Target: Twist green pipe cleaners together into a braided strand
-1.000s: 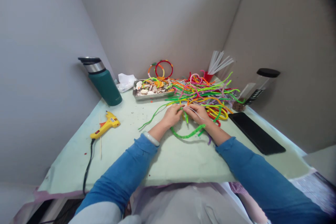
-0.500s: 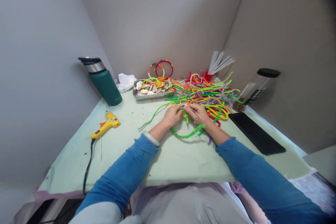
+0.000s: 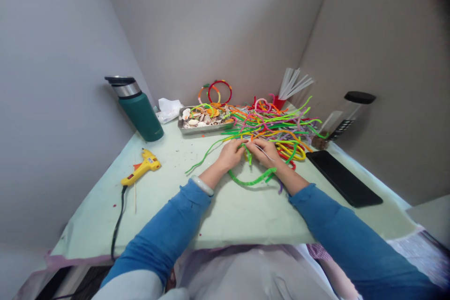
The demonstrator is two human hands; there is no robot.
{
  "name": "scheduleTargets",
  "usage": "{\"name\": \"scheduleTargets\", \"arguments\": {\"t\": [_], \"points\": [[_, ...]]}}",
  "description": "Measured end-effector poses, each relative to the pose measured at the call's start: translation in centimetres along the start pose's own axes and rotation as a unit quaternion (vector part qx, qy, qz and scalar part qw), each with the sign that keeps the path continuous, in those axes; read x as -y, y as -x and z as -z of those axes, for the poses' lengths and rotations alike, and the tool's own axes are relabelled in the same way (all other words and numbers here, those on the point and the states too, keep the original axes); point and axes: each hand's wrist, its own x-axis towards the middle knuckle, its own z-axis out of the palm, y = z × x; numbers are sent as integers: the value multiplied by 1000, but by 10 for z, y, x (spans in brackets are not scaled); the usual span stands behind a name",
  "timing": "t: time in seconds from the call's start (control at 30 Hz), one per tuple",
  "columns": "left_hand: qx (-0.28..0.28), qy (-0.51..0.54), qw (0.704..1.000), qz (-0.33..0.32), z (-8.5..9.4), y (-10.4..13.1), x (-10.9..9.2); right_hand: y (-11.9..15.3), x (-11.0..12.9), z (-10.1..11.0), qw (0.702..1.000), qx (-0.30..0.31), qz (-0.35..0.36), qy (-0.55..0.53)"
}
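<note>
My left hand (image 3: 232, 154) and my right hand (image 3: 262, 152) meet fingertip to fingertip above the middle of the table. Both are closed in a pinch on a green pipe cleaner (image 3: 250, 182), which curves below them in an open loop. A short green end hangs between the hands. Along my right fingers lies a thin white strand (image 3: 262, 151); its far end is hidden by the fingers. Just beyond the hands spreads a heap of colourful pipe cleaners (image 3: 270, 119), with yellow and red loops beside my right hand.
A yellow glue gun (image 3: 142, 168) with its cord lies left, near a green bottle (image 3: 140, 115). Behind are a metal tray (image 3: 207, 129) of shells and two wrapped rings (image 3: 220, 91). At right are a black phone (image 3: 342, 178), a clear lidded container (image 3: 346, 115) and white strips (image 3: 293, 84).
Hardly anything differs. The free end of the green loop has shifted slightly right, and the white strand has tilted a little between my fingers.
</note>
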Motion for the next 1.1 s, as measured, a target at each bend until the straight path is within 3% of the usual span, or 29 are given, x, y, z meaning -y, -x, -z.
{"name": "scheduleTargets", "arguments": {"t": [0.57, 1.1], "points": [[29, 8, 1000, 5, 1, 1, -2, -1, -1, 0, 998, 6, 47, 44], [32, 1, 999, 5, 0, 1, 1, 0, 2, 0, 998, 14, 32, 61]]}}
